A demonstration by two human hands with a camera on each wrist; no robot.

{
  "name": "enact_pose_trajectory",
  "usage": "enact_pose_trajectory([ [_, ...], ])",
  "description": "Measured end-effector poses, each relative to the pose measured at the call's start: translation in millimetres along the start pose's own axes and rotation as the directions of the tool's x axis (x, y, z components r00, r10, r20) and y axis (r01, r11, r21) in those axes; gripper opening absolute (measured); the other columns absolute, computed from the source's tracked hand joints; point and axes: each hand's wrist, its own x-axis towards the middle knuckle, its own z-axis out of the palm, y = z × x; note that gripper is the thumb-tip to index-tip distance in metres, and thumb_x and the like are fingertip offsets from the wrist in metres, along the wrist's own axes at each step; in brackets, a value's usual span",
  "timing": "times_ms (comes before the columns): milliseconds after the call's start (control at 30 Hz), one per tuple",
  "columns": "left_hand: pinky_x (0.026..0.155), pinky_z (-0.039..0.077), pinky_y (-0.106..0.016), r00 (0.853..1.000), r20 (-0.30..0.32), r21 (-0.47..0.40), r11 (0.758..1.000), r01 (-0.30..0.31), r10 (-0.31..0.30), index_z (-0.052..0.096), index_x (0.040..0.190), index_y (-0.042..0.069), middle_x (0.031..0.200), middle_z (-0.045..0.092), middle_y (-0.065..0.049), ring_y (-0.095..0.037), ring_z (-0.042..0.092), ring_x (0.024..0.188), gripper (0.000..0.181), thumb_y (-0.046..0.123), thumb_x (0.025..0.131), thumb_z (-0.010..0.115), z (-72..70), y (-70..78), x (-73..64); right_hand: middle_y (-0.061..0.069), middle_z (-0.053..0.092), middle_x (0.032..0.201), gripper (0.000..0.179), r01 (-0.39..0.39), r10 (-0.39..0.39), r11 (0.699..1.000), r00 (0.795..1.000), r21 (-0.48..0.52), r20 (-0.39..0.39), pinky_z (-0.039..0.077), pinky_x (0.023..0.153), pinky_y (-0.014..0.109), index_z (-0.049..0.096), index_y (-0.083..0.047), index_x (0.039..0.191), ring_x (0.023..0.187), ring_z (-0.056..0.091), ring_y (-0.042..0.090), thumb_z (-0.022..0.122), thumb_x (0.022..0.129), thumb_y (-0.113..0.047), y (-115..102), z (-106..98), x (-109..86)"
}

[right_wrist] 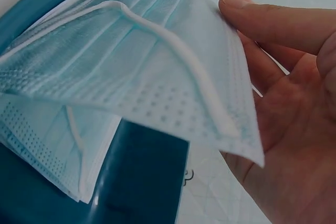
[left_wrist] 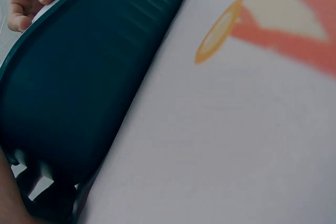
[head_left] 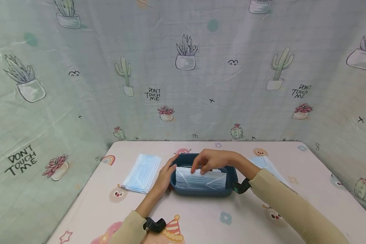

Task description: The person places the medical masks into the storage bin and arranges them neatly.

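Note:
A dark blue plastic basket stands mid-table in the head view, with pleated light blue face masks on edge inside. At its left end my left hand grips the rim; in the left wrist view only a sliver of that hand shows beside the basket wall. From above, my right hand reaches over the basket to the masks' top edge. The right wrist view shows that hand pinching a face mask by its edge, thumb in front and fingers behind. More masks sit below it.
A stack of light blue masks lies left of the basket. Further masks lie to the right, partly hidden behind my right forearm. A patterned cloth hangs behind the table.

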Motion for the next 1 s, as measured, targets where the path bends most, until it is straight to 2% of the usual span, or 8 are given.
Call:
enact_pose_trajectory([
  [233,0.129,0.020,-0.057,1.000,-0.003,-0.009,1.000,-0.011,0.011,0.045,0.158,0.019,0.165,0.043,-0.003,-0.029,0.029,0.158,0.049,0.024,0.109,0.044,-4.3,0.0,1.2,0.017,0.072,0.121,0.030,-0.078,0.078,0.996,0.997,-0.037,0.008,0.048,0.065,0.023,0.073,0.002,0.121,0.075,0.055,0.011,0.063,0.092,0.006,4.9,-4.3,10.5],
  [400,0.129,0.017,-0.058,1.000,0.009,-0.023,1.000,0.003,-0.002,0.043,0.158,0.022,0.166,0.040,-0.002,-0.030,0.028,0.158,0.048,0.025,0.110,0.042,-0.7,-1.6,1.8,0.011,0.073,0.123,0.032,-0.155,0.152,0.983,0.988,-0.094,-0.036,0.057,0.083,0.024,0.075,-0.003,0.120,0.093,0.062,0.013,0.064,0.092,0.007,9.9,-8.5,14.7],
  [533,0.130,0.017,-0.058,1.000,0.003,-0.021,1.000,0.010,-0.010,0.044,0.158,0.022,0.166,0.041,-0.001,-0.029,0.028,0.159,0.049,0.028,0.110,0.043,1.2,-0.6,0.8,0.010,0.074,0.122,0.031,-0.201,0.194,0.972,0.979,-0.121,-0.062,0.057,0.094,0.029,0.076,-0.005,0.118,0.096,0.062,0.014,0.064,0.092,0.008,14.7,-11.8,18.4],
  [633,0.130,0.017,-0.057,1.000,-0.001,-0.015,1.000,0.006,-0.006,0.044,0.158,0.022,0.165,0.041,-0.001,-0.029,0.028,0.158,0.049,0.028,0.109,0.043,1.5,0.8,1.8,0.009,0.074,0.121,0.031,-0.228,0.220,0.964,0.973,-0.138,-0.068,0.057,0.094,0.029,0.075,-0.005,0.117,0.095,0.062,0.014,0.065,0.092,0.008,18.3,-13.6,20.9],
  [900,0.129,0.017,-0.058,1.000,0.010,-0.006,1.000,-0.009,0.009,0.044,0.158,0.022,0.166,0.041,-0.003,-0.031,0.027,0.159,0.049,0.027,0.109,0.044,-0.7,1.8,3.3,0.009,0.072,0.116,0.033,-0.294,0.282,0.943,0.954,-0.155,-0.098,0.054,0.082,0.024,0.076,-0.004,0.114,0.092,0.059,0.015,0.066,0.088,0.013,27.4,-16.1,26.0],
  [1000,0.129,0.018,-0.058,1.000,-0.002,-0.001,1.000,-0.007,0.007,0.045,0.158,0.021,0.165,0.041,-0.003,-0.031,0.028,0.158,0.049,0.026,0.109,0.044,-2.6,0.9,2.4,0.008,0.072,0.113,0.035,-0.288,0.274,0.941,0.957,-0.176,-0.100,0.053,0.083,0.024,0.076,-0.004,0.112,0.091,0.060,0.016,0.064,0.087,0.015,29.8,-15.5,30.7],
])
